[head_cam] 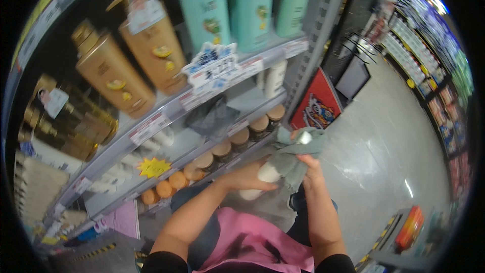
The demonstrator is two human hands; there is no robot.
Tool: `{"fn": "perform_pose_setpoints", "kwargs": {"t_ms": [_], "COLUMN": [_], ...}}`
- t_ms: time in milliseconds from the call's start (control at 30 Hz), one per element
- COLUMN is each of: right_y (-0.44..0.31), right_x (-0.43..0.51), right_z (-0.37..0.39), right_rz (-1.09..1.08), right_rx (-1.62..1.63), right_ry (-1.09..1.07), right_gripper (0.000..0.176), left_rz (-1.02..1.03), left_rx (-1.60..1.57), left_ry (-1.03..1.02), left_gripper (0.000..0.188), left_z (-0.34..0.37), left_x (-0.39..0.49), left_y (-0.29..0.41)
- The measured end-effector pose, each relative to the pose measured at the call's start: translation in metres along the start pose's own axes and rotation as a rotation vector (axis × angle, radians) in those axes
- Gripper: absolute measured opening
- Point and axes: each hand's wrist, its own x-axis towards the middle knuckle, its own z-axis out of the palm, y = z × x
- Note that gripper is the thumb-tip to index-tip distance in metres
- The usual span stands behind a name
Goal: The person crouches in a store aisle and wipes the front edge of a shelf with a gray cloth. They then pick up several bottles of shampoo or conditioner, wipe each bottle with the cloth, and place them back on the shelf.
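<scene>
My left hand (248,176) is wrapped around a white bottle (268,173). A second white rounded end (251,194) shows below my fingers; whether it is a separate bottle is hard to tell. My right hand (310,165) grips a grey-green cloth (293,155) pressed over the far part of the bottle. A small white cap (304,137) pokes out of the cloth's folds. Both hands are close together above the floor, in front of the shelf's lower right end. The cloth hides most of the bottle, and some of my right fingers are out of sight.
On the left, the upper shelf (125,129) bears brown pump bottles (117,77) and turquoise bottles (206,15). Orange-lidded jars (178,180) and several beige-lidded jars (223,149) line a lower shelf. A grey cloth or bag (212,117) lies between. A red panel (316,102) stands at the shelf's end.
</scene>
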Motion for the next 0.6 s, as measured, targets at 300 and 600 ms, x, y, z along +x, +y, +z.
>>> {"fn": "perform_pose_setpoints", "kwargs": {"t_ms": [300,600], "right_y": [0.029,0.014], "right_x": [0.021,0.022], "right_z": [0.021,0.003], "right_rz": [-0.11,-0.104], "right_rx": [0.033,-0.041], "right_ry": [0.347,-0.202], "right_gripper": [0.047,0.05], "left_rz": [0.017,0.07], "left_rx": [0.538,0.044], "left_ry": [0.773,0.17], "left_gripper": [0.08,0.075], "left_z": [0.022,-0.003], "left_x": [0.011,-0.017], "left_y": [-0.02,-0.013]}}
